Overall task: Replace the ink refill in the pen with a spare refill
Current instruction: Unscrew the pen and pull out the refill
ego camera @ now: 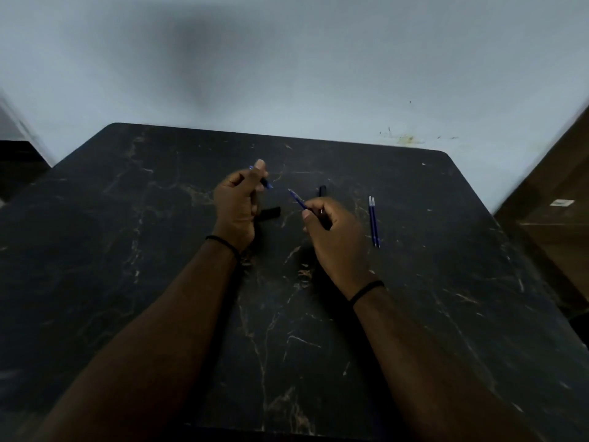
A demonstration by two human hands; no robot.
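Observation:
My left hand (237, 204) is closed around a thin dark pen part with blue showing at both ends (267, 184); it looks like the pen barrel. My right hand (334, 232) pinches a slim blue refill (297, 199) whose tip points up-left toward the left hand, with a small gap between the two pieces. Two spare blue refills (373, 222) lie side by side on the table to the right of my right hand. A black pen piece (271, 213) lies between my hands and another short black piece (322, 190) lies just beyond my right hand.
The table (159, 250) is black marble-patterned and stands against a pale wall (287, 74). A brown wooden piece of furniture (554, 202) stands at the table's right side. Both wrists wear a thin black band.

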